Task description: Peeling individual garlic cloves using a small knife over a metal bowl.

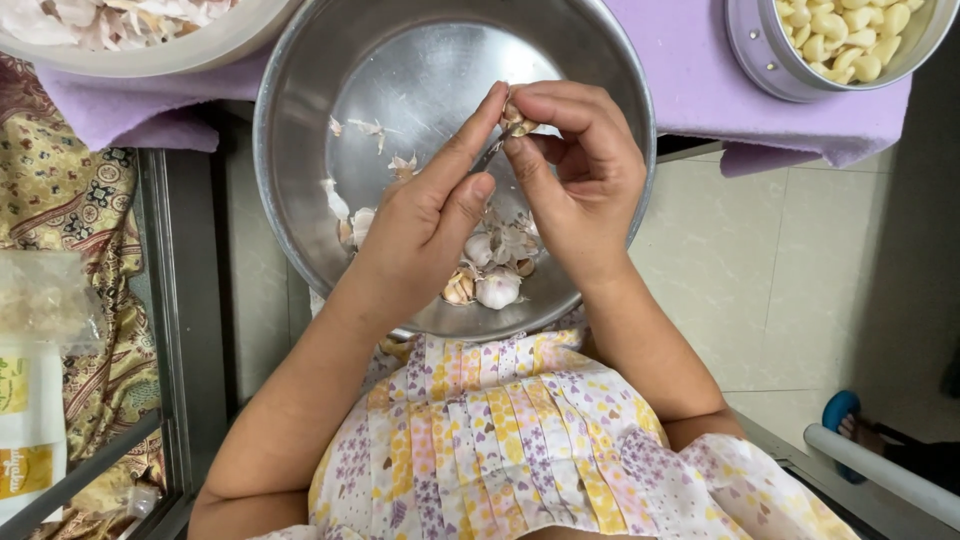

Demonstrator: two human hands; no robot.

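A large steel bowl point(300, 150) rests on my lap and holds unpeeled garlic cloves point(495, 290) and scraps of papery skin point(372, 128). My right hand point(575, 185) pinches a small garlic clove point(517, 122) between thumb and fingers over the bowl. My left hand point(430, 215) meets it from the left, its index finger stretched up against the clove and a thin dark blade-like thing point(487, 156) between the two hands; what it is I cannot tell.
A purple cloth point(690, 80) lies behind the bowl. A steel container of peeled cloves point(845, 40) stands on it at the top right, and a bowl of skins point(130, 30) at the top left. Tiled floor is on the right, patterned fabric and packets on the left.
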